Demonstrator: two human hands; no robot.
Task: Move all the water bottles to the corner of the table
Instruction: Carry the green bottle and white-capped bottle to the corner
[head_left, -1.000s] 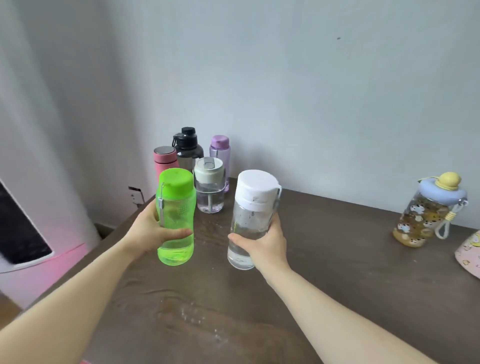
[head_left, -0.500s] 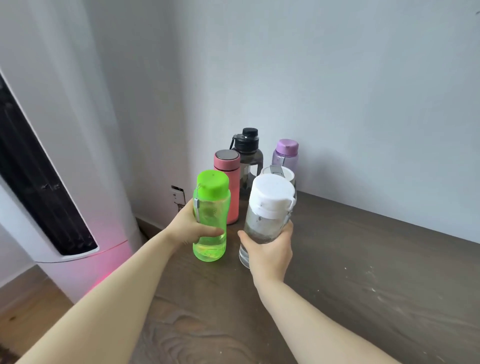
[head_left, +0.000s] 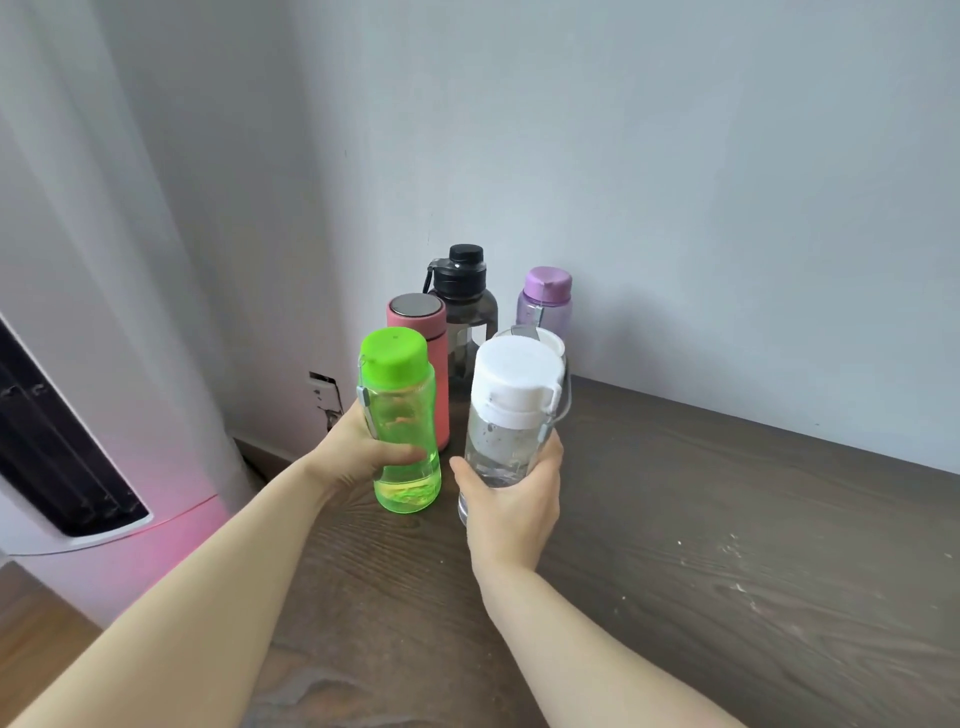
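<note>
My left hand grips a translucent green bottle with a green cap, its base at the wooden table near the far left corner. My right hand holds a clear bottle with a white lid just right of it. Behind them stand a pink flask, a dark grey bottle with a black cap and a purple bottle. A clear bottle with a pale lid is mostly hidden behind the white-lidded one.
A grey wall runs along the table's back edge. To the left, off the table, stands a white tower appliance with a black panel and pink glow. A wall socket sits behind my left hand.
Both hands have carried the green and white-lidded bottles left and forward to the group in the corner. The view has swung left, and the yellow-capped bottle on the right is out of frame.
</note>
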